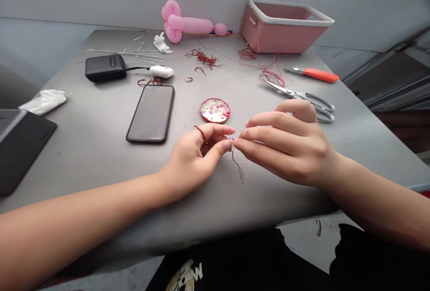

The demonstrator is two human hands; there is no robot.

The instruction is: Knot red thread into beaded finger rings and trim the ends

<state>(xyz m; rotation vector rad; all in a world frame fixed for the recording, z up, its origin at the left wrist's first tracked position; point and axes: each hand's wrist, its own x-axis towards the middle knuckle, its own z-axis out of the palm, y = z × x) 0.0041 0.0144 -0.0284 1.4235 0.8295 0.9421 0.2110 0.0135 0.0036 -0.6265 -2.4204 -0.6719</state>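
Observation:
Between thumb and fingers, my left hand (201,150) pinches a small purplish bead (231,139) with dark red cord (238,163) hanging below it. A red loop of cord circles a finger of that hand. My right hand (285,143) meets it from the right, its thumb and index fingertips pressed together at the bead; what exactly lies between them is too small to make out. Just beyond my hands sits a round red-rimmed dish (215,110) of pale and coloured beads.
A phone (151,114) lies left of the dish, with a black power bank (105,68) and white case (161,72) behind. Scissors (307,100), an orange cutter (320,74) and red cord (273,77) lie right. At the back are a balloon figure (193,25) and pink basket (285,31).

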